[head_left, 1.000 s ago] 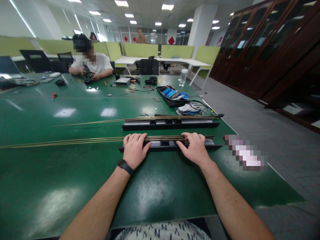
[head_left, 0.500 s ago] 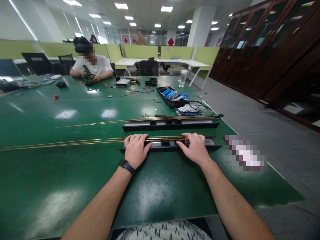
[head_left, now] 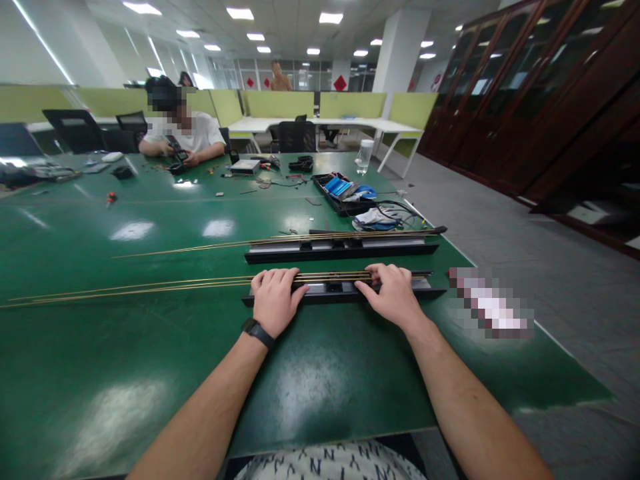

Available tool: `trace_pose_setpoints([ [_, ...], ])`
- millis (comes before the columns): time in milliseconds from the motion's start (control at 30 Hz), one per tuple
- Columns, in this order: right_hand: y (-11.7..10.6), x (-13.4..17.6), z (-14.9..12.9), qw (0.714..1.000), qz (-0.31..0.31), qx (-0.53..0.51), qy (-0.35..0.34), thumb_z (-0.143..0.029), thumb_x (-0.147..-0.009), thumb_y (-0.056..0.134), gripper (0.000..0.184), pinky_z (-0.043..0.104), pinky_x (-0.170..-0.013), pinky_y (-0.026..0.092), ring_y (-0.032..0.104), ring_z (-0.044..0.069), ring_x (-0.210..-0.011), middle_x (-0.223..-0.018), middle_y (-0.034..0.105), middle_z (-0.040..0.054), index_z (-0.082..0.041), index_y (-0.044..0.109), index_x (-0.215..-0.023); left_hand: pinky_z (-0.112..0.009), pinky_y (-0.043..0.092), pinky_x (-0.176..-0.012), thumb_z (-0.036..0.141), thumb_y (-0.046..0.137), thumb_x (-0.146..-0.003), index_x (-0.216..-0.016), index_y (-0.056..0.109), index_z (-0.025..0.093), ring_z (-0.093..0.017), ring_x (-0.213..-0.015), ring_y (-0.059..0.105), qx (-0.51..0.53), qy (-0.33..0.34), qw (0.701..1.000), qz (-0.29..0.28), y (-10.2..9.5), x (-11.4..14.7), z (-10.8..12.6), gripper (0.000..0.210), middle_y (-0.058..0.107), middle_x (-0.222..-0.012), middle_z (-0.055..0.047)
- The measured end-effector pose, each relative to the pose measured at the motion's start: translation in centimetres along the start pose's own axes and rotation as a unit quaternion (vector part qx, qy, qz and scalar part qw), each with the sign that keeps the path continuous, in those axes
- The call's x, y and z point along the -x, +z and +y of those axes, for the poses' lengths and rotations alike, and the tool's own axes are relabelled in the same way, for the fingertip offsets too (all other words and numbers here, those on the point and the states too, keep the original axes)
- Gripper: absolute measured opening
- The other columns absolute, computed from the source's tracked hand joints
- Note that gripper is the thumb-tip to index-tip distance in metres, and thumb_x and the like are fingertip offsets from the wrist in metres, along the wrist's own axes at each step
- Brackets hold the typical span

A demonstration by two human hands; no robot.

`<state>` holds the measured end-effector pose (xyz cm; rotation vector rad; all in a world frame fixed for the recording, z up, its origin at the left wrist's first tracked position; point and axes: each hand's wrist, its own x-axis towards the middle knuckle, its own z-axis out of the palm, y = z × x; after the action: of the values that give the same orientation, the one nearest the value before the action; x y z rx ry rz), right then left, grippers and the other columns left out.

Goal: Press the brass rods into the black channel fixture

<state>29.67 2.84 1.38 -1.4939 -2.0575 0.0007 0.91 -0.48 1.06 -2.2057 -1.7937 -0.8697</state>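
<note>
In the head view, a long black rail with a silvery inner face (head_left: 325,291) lies crosswise in front of me. Thin gold-coloured rods (head_left: 210,285) run along its far side and stick out well to the left. My left hand (head_left: 277,297) is closed over the rail's left part, fingers across the rods and thumb on the near side. Toward its right part, my right hand (head_left: 390,293) grips with thumb and fingers; the fingertips are partly hidden. Behind it, parallel, lies a second black rail (head_left: 345,252) with gold-coloured rods of its own.
A black tray (head_left: 345,205) holds blue items, with gloves (head_left: 377,219) and cables beside it. Farther off stands a clear cup (head_left: 365,157). A blurred-out object (head_left: 490,307) lies right, near the edge of the green table (head_left: 300,373). A person (head_left: 185,133) sits across, handling a black device.
The gripped rail and both hands have shifted very slightly to the right. The left ends of the rods have dipped a little toward me.
</note>
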Motion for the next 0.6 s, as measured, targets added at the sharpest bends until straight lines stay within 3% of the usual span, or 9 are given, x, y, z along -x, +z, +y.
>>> trace_pose_setpoints([
  [333, 0.2, -0.3, 1.1, 1.0, 0.002, 0.013, -0.001, -0.061, -0.087, 0.062, 0.044, 0.042, -0.088, 0.034, 0.06, 0.024, -0.084, -0.084, 0.067, 0.0036, -0.021, 0.063, -0.105, -0.048, 0.033, -0.105, 0.05, 0.06, -0.096, -0.122, 0.064, 0.026, -0.028, -0.113, 0.06, 0.001, -0.004, 1.0, -0.011, 0.1, -0.1, 0.5, 0.035, 0.073, -0.117, -0.009],
  [600, 0.3, -1.0, 2.7, 1.0, -0.021, 0.016, 0.009, -0.075, -0.08, 0.057, 0.058, 0.046, -0.083, 0.036, 0.062, 0.028, -0.082, -0.083, 0.068, 0.0074, -0.021, 0.065, -0.103, -0.048, 0.032, -0.107, 0.053, 0.061, -0.095, -0.12, 0.063, 0.026, -0.026, -0.113, 0.059, 0.006, -0.015, 1.0, -0.009, 0.4, -0.2, 0.8, 0.037, 0.072, -0.114, -0.007],
])
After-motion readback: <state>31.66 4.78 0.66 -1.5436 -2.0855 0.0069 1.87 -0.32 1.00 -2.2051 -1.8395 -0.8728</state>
